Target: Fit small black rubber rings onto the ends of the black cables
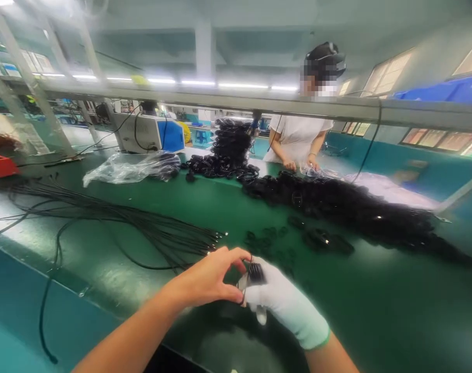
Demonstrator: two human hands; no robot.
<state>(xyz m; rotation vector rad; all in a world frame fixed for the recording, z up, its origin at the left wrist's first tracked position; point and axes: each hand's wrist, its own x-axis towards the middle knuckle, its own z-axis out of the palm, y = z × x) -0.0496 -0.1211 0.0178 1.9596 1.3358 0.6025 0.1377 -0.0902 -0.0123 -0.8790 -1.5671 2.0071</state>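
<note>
My left hand [216, 277] is bare, its thumb and fingers curved around a thin strand at the edge of a small black cable coil [255, 273]. The white-gloved right hand [278, 295] grips the bundled turns of that coil from the other side. Both hands meet above the green tabletop [220, 199], near its front edge. Left of them lies a spread of long black cables [143, 220], their small shiny ends pointing toward my hands. Fingers and glove cover part of the coil.
A long heap of black coiled cables [337, 204] runs along the right, with a taller stack [232, 142] behind. A clear plastic bag [127, 168] and a blue-and-white machine [150, 133] stand farther left. Across the table, a person in white [298, 137] handles something. A metal bar [220, 103] crosses above.
</note>
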